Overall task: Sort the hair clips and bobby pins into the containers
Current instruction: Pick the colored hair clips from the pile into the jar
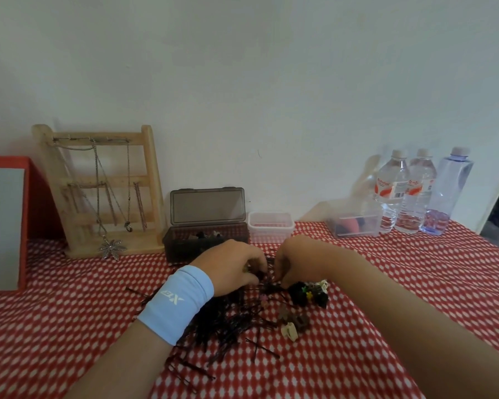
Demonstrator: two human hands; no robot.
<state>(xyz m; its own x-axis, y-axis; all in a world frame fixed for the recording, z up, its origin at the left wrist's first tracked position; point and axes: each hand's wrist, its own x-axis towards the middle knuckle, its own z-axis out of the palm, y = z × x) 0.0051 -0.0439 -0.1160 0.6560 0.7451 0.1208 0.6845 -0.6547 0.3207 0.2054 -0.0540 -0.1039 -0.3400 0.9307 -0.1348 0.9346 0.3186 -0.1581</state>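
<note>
Forearms cross red patterned cloth (357,355); left hand (231,266) and right hand (293,262) pinch bobby pins (228,321).

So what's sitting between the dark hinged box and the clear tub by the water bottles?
In the head view, a small clear lidless container sits between the dark box and clear tub.

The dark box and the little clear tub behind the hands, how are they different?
The dark box is smoky brown with a hinged lid standing open; the little clear tub is see-through and shows no lid. The dark box is wider than the clear tub. The dark box already holds some clips; the clear tub looks nearly empty. Both sit open-topped, side by side on the red patterned cloth.
</note>
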